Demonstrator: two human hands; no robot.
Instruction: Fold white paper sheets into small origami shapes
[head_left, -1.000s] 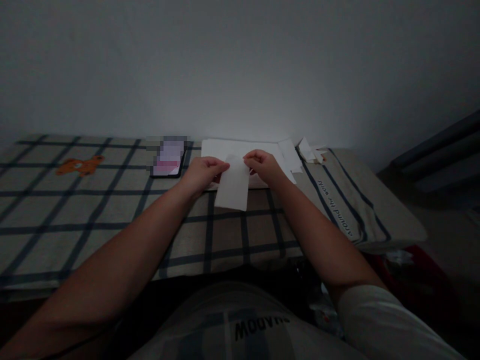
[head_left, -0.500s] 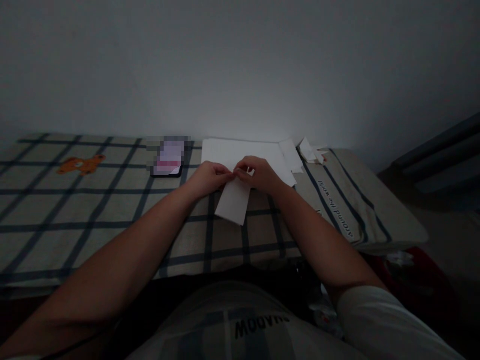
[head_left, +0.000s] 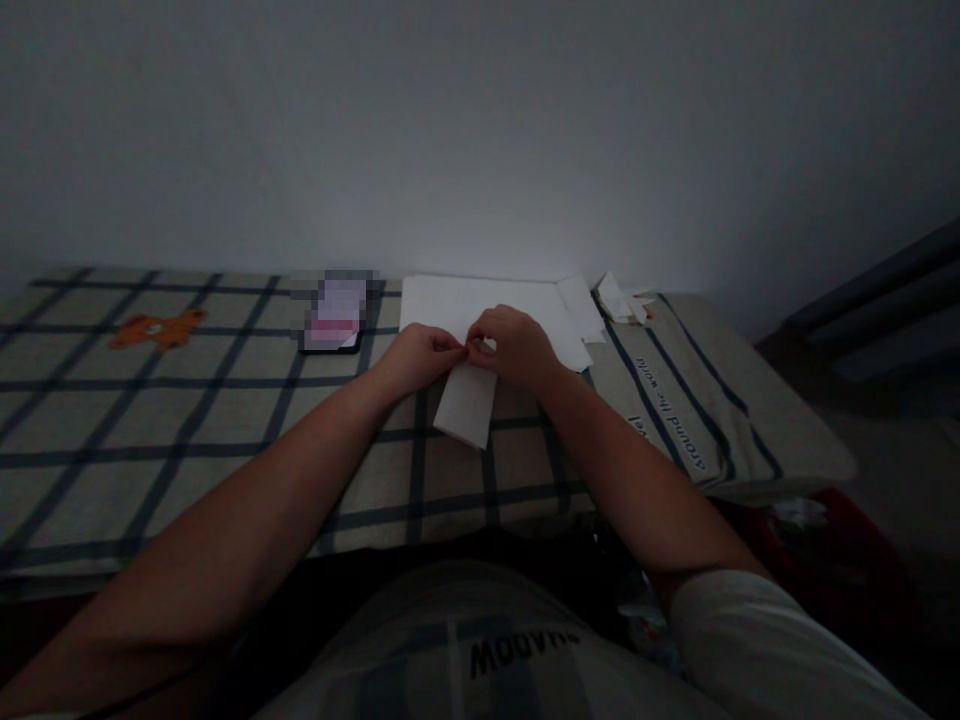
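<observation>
Where they were apart a second ago, left hand [head_left: 420, 356] and right hand [head_left: 520, 345] now meet, pinching the paper strip [head_left: 466, 405] at its twelve-o'clock end, tail toward six!

A lit phone [head_left: 335, 318] lies on a checked cloth [head_left: 225, 425] near a pale wall [head_left: 480, 130], right of an orange figure [head_left: 175, 330].

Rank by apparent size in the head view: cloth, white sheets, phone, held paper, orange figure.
1. Cloth
2. White sheets
3. Phone and held paper: too alike to rank, the paper being partly hidden
4. Orange figure
</observation>
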